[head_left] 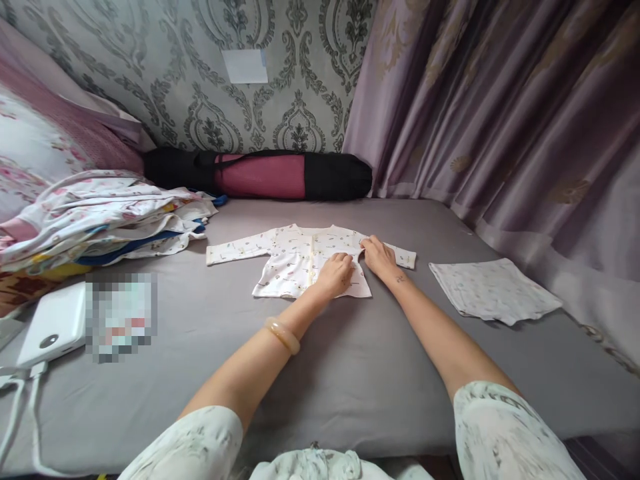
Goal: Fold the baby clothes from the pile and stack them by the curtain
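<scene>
A small white baby shirt (290, 263) with a fine print lies spread on the grey sheet, both sleeves out to the sides and a yellowish strip down its front. My left hand (336, 275), below a pale bangle, rests on the right part of the shirt's body with its fingers curled in. Up at the right armpit, my right hand (379, 255) pinches the cloth where the sleeve joins the body. What lies under the left fingertips is hidden.
A folded pale cloth (495, 290) lies to the right. Piled clothes (100, 217) and a white power bank (55, 323) with cables sit at left, beside a blurred-out patch. A long black and red bag (260, 175) lies along the wall, near purple curtains (440, 100).
</scene>
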{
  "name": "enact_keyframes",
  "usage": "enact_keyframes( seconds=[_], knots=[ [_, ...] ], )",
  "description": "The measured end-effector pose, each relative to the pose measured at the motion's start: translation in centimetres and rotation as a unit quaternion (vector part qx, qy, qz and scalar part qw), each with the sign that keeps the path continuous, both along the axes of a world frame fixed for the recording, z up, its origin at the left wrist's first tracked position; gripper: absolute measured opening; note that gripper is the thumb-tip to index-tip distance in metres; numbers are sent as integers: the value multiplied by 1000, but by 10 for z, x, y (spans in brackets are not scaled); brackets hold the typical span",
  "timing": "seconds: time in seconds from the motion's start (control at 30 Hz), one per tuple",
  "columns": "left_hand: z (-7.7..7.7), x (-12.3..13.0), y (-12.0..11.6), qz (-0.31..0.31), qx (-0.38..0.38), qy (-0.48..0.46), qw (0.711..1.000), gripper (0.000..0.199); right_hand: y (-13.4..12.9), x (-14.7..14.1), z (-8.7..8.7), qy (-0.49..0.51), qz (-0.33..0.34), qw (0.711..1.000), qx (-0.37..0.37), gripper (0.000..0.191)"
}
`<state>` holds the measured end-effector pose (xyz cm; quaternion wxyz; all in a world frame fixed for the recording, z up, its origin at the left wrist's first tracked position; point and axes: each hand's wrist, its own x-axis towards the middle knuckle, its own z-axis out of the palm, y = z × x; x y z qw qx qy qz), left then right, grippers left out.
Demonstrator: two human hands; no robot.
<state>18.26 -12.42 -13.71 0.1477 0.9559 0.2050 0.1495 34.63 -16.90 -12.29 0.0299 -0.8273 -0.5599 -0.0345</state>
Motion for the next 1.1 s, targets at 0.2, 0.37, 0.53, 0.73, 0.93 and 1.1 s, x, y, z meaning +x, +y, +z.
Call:
enact_keyframes(
  seconds=[0.2, 0.37, 0.53, 0.73, 0.93, 1.1],
  knots=[
    [-26, 15, -13, 34, 24, 60, 997, 56, 2, 11, -5, 2, 23, 1000, 3, 41],
    [-28, 16, -23, 22, 30, 98, 995, 68, 1, 8, 4, 7, 21, 999, -25, 43],
    [-27, 22, -46, 36, 12, 78, 996, 72, 17, -24, 10, 38, 56, 998, 2, 46],
    [-24, 10, -74, -31, 10, 55, 998, 71, 42, -46, -21, 163, 113, 975, -96, 69],
    [3, -34, -77, -234, -64, 15, 970, 67, 36, -43, -36, 108, 126, 985, -43, 71],
    [25, -79, -24, -51, -132, -87, 986, 38, 28, -55, -28, 88, 127, 988, -31, 66]
  ],
)
